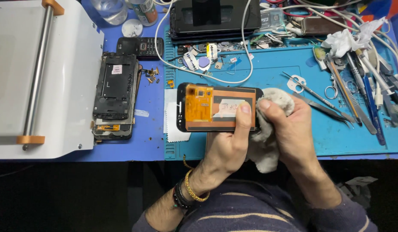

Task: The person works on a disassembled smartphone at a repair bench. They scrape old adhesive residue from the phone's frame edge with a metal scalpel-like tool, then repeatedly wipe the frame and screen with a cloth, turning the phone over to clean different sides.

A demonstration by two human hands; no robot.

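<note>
The left hand (227, 146) grips a phone screen assembly (219, 107) from below, its thumb pressed on the orange-brown back near a small white label, the fingers hidden beneath; the right hand (289, 129) is closed around a crumpled grey-white cloth (267, 141), which it presses against the right end of the assembly; the assembly lies crosswise, back side up, an amber flex panel covering its left part, and it is held just above the near edge of a blue work mat (272, 73); under its left end a white wipe (173, 122) lies on the mat's left border; the left wrist wears a gold bead bracelet and dark bands, and both sleeves are dark with pale stripes; to the right of the hands, on the mat, lie tweezers (323, 105), small scissors (313, 88) and a spread of hand tools (362, 94) beneath a wad of white tissue (347, 41); beyond the assembly sit razor blades (191, 60), small parts and a looping white cable (233, 79), with a dark device (214, 19) at the mat's far edge; to the left, off the mat, a stack of stripped phone frames (115, 92) lies just beside a white machine (39, 77) with a metal roller bar; an old keypad phone (140, 46) rests behind the stack.
</note>
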